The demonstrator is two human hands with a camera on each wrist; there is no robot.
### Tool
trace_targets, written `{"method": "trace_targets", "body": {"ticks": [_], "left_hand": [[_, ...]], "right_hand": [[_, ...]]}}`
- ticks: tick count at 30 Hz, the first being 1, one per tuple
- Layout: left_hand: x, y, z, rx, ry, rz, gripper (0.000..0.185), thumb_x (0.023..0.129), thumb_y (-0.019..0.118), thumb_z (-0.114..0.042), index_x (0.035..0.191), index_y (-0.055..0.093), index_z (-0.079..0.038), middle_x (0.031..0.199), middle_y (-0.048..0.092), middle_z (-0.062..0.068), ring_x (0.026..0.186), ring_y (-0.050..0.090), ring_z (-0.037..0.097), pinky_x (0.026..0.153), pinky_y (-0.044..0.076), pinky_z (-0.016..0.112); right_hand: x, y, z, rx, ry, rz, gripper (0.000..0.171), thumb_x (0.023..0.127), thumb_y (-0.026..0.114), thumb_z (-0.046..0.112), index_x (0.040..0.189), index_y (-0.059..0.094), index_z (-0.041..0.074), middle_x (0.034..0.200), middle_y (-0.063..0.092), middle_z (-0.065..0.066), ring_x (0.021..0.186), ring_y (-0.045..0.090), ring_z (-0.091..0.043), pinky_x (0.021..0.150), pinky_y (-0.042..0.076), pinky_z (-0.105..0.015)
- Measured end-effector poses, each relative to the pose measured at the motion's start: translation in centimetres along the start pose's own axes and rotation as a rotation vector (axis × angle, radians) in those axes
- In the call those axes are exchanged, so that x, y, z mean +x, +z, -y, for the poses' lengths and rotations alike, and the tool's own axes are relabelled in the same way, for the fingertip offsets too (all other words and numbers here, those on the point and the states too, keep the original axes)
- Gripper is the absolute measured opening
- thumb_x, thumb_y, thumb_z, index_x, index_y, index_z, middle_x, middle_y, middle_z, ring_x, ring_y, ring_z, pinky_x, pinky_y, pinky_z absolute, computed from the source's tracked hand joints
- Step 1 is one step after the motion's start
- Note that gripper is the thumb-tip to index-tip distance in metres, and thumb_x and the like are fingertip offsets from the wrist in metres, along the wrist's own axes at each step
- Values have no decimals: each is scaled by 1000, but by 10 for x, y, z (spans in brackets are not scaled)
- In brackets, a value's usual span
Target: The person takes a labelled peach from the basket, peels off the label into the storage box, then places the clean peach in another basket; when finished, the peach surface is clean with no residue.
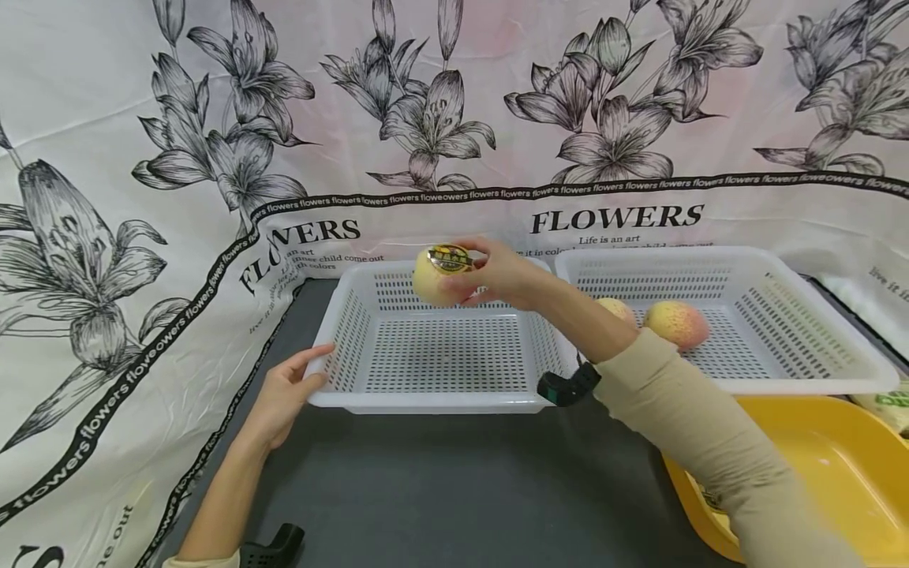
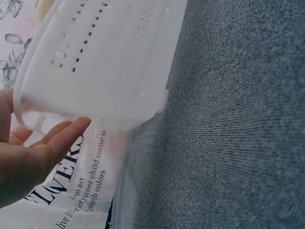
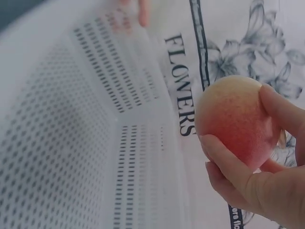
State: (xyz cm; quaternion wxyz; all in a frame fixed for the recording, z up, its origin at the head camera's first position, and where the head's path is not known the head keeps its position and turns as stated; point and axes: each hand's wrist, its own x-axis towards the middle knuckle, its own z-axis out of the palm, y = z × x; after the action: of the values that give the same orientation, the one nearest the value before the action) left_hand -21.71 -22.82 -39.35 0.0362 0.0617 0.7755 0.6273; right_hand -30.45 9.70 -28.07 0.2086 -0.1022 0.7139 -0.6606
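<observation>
- While I hold my right hand (image 1: 500, 272) above the far side of the left basket (image 1: 341, 347), its fingers and thumb are curled round a peach (image 1: 439, 275) with a gold sticker, gripping it in the air over the basket floor.
- From the right wrist view, I see the peach's red-blushed side pinched between my fingers (image 3: 228, 164) and thumb, the white perforated basket wall beside it.
- My left hand (image 1: 287, 390) rests with straight fingers against the basket's near left corner, touching the rim without gripping.
- Two more peaches (image 1: 676, 323) lie in the right basket (image 1: 802, 276), which sits just beside the left one on the dark surface (image 1: 461, 489).
- At my near right stands a yellow tub (image 1: 838, 465).
</observation>
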Motion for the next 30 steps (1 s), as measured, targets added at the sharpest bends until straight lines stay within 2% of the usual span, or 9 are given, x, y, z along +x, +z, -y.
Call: {"method": "trace_targets", "body": {"ticks": [6, 10, 15, 19, 22, 24, 26, 28, 30], "left_hand": [[0, 1, 1, 10, -8, 19, 49, 93, 47, 4, 142, 40, 2, 142, 38, 23, 115, 48, 27, 80, 47, 22], [-1, 0, 0, 10, -15, 47, 49, 94, 49, 1, 142, 39, 2, 143, 38, 22, 113, 50, 23, 80, 47, 24], [0, -5, -6, 62, 3, 66, 50, 98, 52, -8, 144, 37, 1, 142, 39, 23, 111, 53, 18, 80, 47, 23], [1, -9, -12, 140, 12, 19, 57, 99, 53, -17, 149, 28, -5, 144, 35, 22, 122, 47, 29, 88, 46, 32], [0, -6, -19, 189, 34, -81, 62, 99, 54, -22, 152, 24, -12, 151, 25, 18, 133, 33, 34, 98, 39, 47], [-3, -2, -26, 190, 97, -193, 61, 98, 56, -20, 151, 26, -13, 152, 23, 13, 138, 25, 30, 104, 31, 48], [-8, 5, -35, 176, 217, -318, 57, 96, 58, -14, 148, 34, -9, 148, 31, 12, 136, 29, 25, 106, 30, 42], [-13, 16, -44, 103, 397, -403, 49, 93, 58, -1, 140, 44, 0, 138, 43, 10, 129, 40, 20, 105, 32, 32], [-20, 31, -52, 27, 616, -403, 40, 87, 57, 11, 127, 51, 10, 125, 54, 10, 117, 51, 18, 98, 39, 27]], "right_hand": [[-49, -15, -20, -9, -11, 40, 68, 88, 66, -2, 146, 35, 13, 131, 41, -22, 109, 53, -32, 84, 50, -46], [-85, -19, -36, -45, -10, 44, 72, 84, 72, 2, 146, 35, 13, 136, 37, -21, 106, 55, -30, 83, 50, -45], [-124, -22, -56, -112, -35, 61, 78, 79, 79, 11, 144, 37, 11, 130, 47, -19, 107, 54, -29, 82, 51, -40], [-150, -21, -67, -113, -44, 108, 77, 80, 78, 12, 144, 37, 8, 125, 52, -17, 106, 54, -30, 83, 50, -38], [-165, -19, -74, -103, -55, 134, 75, 81, 76, 11, 144, 35, 5, 124, 53, -17, 105, 56, -31, 83, 50, -38], [-173, -17, -79, -91, -69, 146, 74, 82, 75, 9, 143, 35, 3, 125, 53, -18, 107, 55, -32, 83, 50, -38], [-180, -15, -84, -91, -77, 152, 72, 82, 75, 9, 142, 36, 2, 126, 53, -18, 110, 54, -32, 85, 49, -38], [-187, -13, -89, -100, -82, 153, 71, 82, 75, 8, 141, 38, 1, 128, 52, -17, 112, 52, -33, 86, 49, -37], [-192, -11, -96, -111, -81, 153, 70, 82, 76, 8, 141, 38, 0, 127, 52, -18, 111, 52, -33, 86, 49, -36]]}}
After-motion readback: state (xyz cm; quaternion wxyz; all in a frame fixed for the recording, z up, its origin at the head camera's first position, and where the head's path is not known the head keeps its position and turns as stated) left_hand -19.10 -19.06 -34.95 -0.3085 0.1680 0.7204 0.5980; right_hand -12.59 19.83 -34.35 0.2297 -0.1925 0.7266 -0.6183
